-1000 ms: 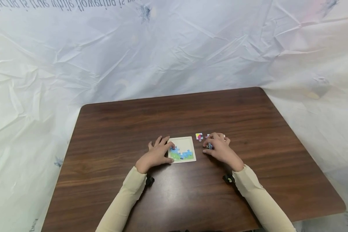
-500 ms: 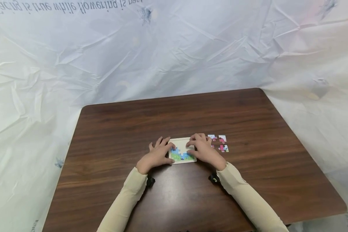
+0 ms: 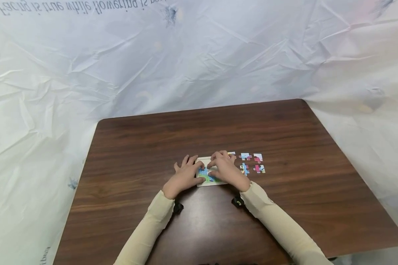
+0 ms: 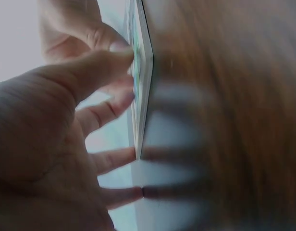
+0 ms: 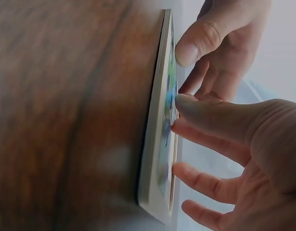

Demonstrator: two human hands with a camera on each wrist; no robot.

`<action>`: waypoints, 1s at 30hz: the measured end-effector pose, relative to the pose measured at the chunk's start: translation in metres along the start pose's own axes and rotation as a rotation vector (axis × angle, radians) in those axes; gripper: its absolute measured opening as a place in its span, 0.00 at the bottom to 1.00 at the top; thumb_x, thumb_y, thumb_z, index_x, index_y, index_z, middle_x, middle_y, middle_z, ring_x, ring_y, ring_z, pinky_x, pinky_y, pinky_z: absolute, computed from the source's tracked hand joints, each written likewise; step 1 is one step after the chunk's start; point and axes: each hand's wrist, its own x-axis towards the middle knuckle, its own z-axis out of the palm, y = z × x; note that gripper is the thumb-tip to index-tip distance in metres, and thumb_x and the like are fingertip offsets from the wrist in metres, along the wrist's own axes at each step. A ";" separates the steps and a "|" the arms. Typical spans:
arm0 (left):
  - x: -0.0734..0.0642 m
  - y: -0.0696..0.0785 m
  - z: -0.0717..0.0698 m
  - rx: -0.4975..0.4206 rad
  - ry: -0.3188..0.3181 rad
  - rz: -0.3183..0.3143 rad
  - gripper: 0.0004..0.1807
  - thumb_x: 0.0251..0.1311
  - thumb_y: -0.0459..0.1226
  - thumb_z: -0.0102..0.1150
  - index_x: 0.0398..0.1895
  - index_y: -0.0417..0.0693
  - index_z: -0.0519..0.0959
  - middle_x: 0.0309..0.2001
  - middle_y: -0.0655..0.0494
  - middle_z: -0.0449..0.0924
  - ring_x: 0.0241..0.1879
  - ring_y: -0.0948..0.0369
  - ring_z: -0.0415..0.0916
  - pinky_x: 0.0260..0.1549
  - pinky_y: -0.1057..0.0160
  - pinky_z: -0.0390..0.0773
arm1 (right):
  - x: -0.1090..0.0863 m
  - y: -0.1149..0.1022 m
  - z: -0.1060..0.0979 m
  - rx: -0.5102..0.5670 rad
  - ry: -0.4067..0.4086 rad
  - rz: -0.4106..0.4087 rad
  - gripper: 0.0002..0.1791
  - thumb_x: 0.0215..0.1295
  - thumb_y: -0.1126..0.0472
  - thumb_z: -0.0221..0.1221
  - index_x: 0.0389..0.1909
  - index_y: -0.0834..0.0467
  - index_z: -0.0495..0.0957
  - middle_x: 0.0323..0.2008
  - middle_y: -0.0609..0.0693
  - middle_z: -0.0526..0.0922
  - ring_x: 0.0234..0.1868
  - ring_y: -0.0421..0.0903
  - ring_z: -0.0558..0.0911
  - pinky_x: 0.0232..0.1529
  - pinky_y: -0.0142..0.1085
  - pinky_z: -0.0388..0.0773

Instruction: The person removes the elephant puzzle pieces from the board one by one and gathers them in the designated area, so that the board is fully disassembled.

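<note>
A small jigsaw puzzle board (image 3: 213, 184) with a pale frame lies on the table, blue and green pieces set in its lower part. My left hand (image 3: 185, 176) rests at its left side, fingers spread, the thumb and index finger touching the board. Over the middle of the board my right hand (image 3: 226, 168) pinches a puzzle piece (image 5: 175, 113) between thumb and index finger. The fingers mostly hide this piece. In the right wrist view, the thumb and fingertips are down at the board's surface.
Several loose puzzle pieces lie right of the board, among them a pink one (image 3: 259, 169) and a blue-and-pink one (image 3: 245, 156). The brown wooden table (image 3: 146, 147) has a white printed sheet (image 3: 199, 55) hanging behind it.
My right hand has moved left from the loose pieces to the board, carrying a puzzle piece. The left hand has stayed at the board's left side.
</note>
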 end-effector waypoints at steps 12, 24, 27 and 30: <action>-0.003 0.005 0.002 -0.008 0.036 -0.032 0.14 0.63 0.47 0.69 0.44 0.57 0.75 0.76 0.41 0.57 0.74 0.32 0.46 0.56 0.17 0.44 | 0.009 -0.008 0.003 -0.005 -0.023 0.020 0.08 0.60 0.66 0.70 0.25 0.52 0.84 0.46 0.51 0.74 0.59 0.60 0.63 0.57 0.66 0.52; 0.000 0.004 0.005 -0.052 0.051 -0.081 0.32 0.60 0.49 0.72 0.61 0.47 0.67 0.71 0.45 0.63 0.75 0.36 0.45 0.60 0.20 0.42 | 0.009 -0.008 0.002 -0.118 -0.028 -0.036 0.11 0.63 0.63 0.69 0.25 0.49 0.79 0.47 0.50 0.73 0.56 0.56 0.64 0.61 0.68 0.51; 0.000 0.003 0.005 -0.060 0.053 -0.079 0.34 0.60 0.49 0.72 0.63 0.46 0.67 0.72 0.44 0.62 0.75 0.36 0.45 0.60 0.20 0.41 | 0.007 -0.009 0.000 -0.103 -0.016 -0.033 0.09 0.65 0.62 0.68 0.27 0.50 0.80 0.48 0.51 0.73 0.57 0.57 0.64 0.61 0.67 0.50; 0.000 0.003 0.005 -0.060 0.055 -0.079 0.36 0.60 0.49 0.72 0.65 0.46 0.66 0.72 0.44 0.62 0.75 0.36 0.45 0.60 0.20 0.41 | 0.005 -0.009 -0.003 -0.079 0.009 -0.030 0.08 0.66 0.63 0.67 0.28 0.51 0.81 0.49 0.51 0.74 0.58 0.58 0.64 0.61 0.66 0.50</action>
